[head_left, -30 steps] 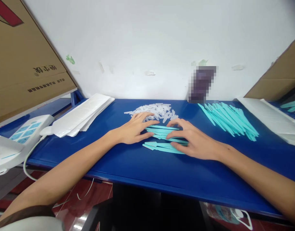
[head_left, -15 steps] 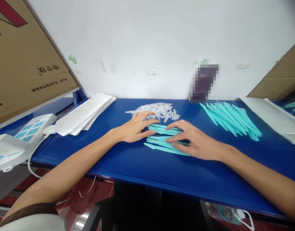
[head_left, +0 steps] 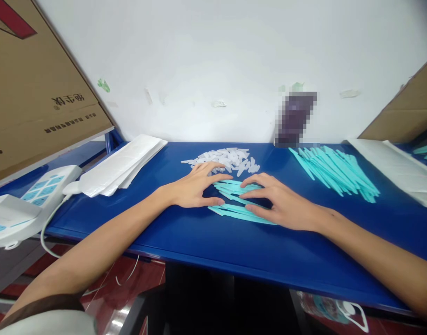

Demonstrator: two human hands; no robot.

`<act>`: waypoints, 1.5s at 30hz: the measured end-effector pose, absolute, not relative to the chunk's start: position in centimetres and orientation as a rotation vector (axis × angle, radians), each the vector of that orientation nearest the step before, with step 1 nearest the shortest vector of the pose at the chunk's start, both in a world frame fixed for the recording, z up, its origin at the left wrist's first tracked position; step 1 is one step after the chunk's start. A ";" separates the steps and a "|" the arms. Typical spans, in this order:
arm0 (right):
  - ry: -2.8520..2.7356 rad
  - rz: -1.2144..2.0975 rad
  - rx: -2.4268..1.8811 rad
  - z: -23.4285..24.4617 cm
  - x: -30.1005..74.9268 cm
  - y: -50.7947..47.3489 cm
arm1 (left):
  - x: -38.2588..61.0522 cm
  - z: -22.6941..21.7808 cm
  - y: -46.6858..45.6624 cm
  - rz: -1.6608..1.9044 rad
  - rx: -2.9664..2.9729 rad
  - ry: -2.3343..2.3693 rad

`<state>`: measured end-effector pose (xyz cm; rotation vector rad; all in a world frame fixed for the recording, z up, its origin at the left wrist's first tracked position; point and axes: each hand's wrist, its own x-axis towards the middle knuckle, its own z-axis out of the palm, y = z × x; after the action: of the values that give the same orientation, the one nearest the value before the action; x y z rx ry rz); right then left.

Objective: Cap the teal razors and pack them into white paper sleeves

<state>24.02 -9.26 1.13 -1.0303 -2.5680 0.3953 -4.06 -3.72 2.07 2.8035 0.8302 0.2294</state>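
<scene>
Turquoise strips (head_left: 230, 188) regrouped, left thumb brought nearer

Since half a second ago, the gap among the turquoise strips has been shifted nearer the table's front edge, with more strips now gathered in the farther group; the left thumb has been lowered towards the nearer group.

With the clock centred on these strips, they are laid roughly lengthwise between the hands, on the blue table (head_left: 199, 246). At 9 o'clock the left hand (head_left: 190, 188) is held with fingers and thumb spread apart, the thumb tip set at the nearer group's left ends. At 3 o'clock the right hand (head_left: 283, 204) is arched, its fingers parted and curved, the tips placed over the strips; how firmly they are pressed cannot be told.

Near 12 o'clock, white pieces (head_left: 230, 158) are heaped just beyond the left hand. Between 2 and 3, a larger turquoise pile (head_left: 335, 172) is laid well apart. White sleeves (head_left: 121, 167) are stacked between 9 and 10, with a power strip (head_left: 48, 188) placed farther out at 9.
</scene>
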 end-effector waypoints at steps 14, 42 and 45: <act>-2.575 0.359 -1.035 1.0 24.1 -9.2 | -3.7 2.0 -4.1 0.238 2.836 0.830; -2.544 0.171 -1.037 1.0 24.3 -9.0 | -4.0 2.3 -3.9 0.374 2.925 0.830; -2.537 0.132 -1.052 0.8 24.3 -8.9 | -4.0 2.3 -3.8 0.420 2.961 0.793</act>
<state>24.33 -8.88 0.82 -1.0518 -2.5374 0.1317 -3.99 -3.81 2.32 2.9606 0.7933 0.4199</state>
